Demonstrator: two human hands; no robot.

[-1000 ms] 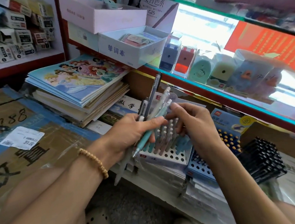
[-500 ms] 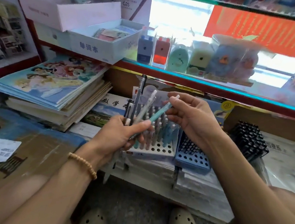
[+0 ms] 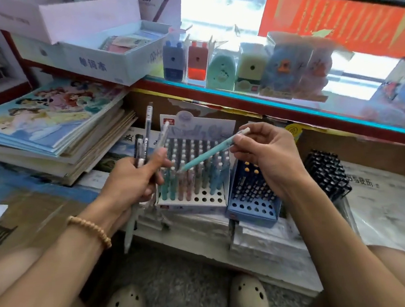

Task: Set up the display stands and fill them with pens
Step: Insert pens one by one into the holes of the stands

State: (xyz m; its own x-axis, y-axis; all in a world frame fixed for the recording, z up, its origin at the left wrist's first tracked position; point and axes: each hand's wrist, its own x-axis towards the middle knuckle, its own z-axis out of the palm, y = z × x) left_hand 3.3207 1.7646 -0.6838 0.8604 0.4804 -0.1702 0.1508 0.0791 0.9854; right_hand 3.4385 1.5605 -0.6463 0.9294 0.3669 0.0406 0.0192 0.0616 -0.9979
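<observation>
My left hand (image 3: pixel 133 181) grips a bunch of pens (image 3: pixel 148 131) that fan upward, and one pale pen hangs below my fist. My right hand (image 3: pixel 267 155) pinches a single teal pen (image 3: pixel 209 154) near its top, tip slanting down-left over the white display stand (image 3: pixel 195 200). That stand holds several pastel pens in its back rows; its front holes are bare. A blue display stand (image 3: pixel 252 205) sits right of it with a few pens in the back.
A black grid pen holder (image 3: pixel 328 171) stands at the right on plastic-wrapped packs. Stacked colouring books (image 3: pixel 52 122) lie at the left. A glass counter with boxed pencil sharpeners (image 3: pixel 221 68) runs behind. My sandalled feet show below.
My right hand has drawn the teal pen out of the bunch and away to the right. The camera view has shifted left and down.
</observation>
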